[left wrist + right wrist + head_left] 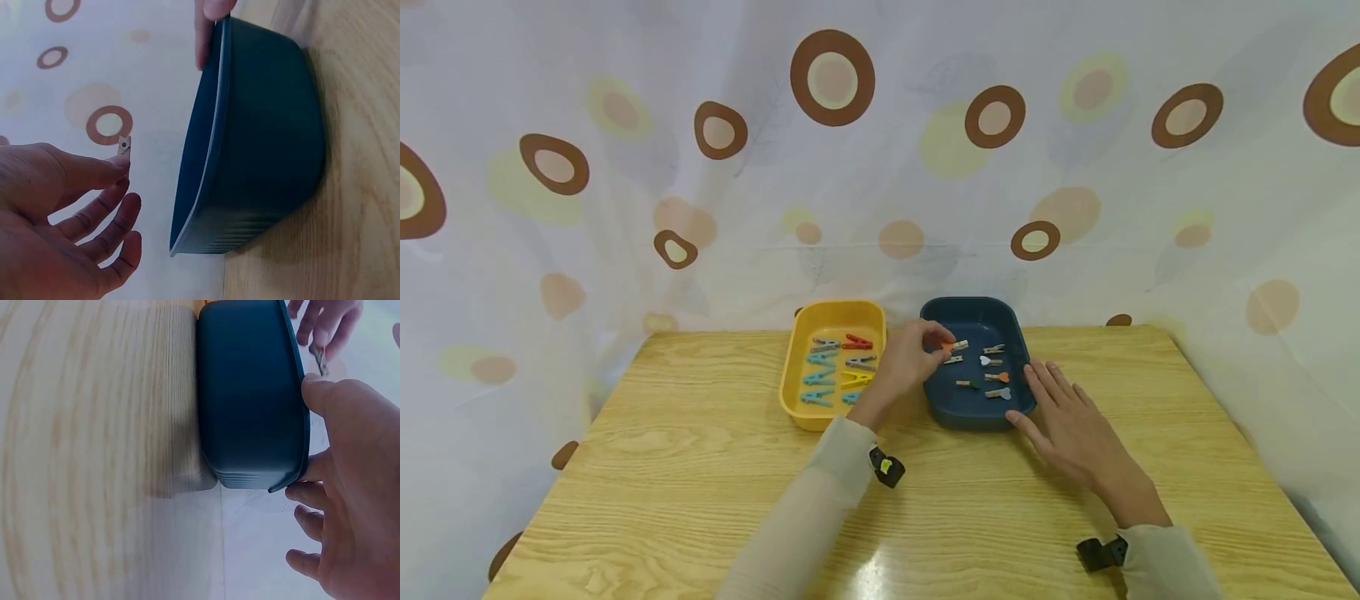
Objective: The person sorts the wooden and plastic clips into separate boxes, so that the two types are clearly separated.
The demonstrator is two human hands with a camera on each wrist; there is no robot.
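Note:
Between thumb and fingertips, my left hand point(904, 360) pinches a small wooden clothespin point(960, 344) that carries an orange decoration. It is held above the blue tray point(970, 422); in the left wrist view the clothespin point(124, 147) is clear of the rim. My right hand point(1078, 437) lies along the tray's right side with fingers extended, its thumb touching the rim in the right wrist view. Several small wooden clothespins lie in the tray, among them a white-heart one point(990, 362), an orange-heart one point(997, 377) and a grey-heart one point(998, 393).
Left of the blue tray stands a yellow tray point(811, 422) holding larger plastic clothespins, such as a red one point(857, 342) and a yellow one point(856, 379). My left forearm partly covers its right side. Behind the wooden table point(700, 467) hangs a patterned curtain point(880, 183).

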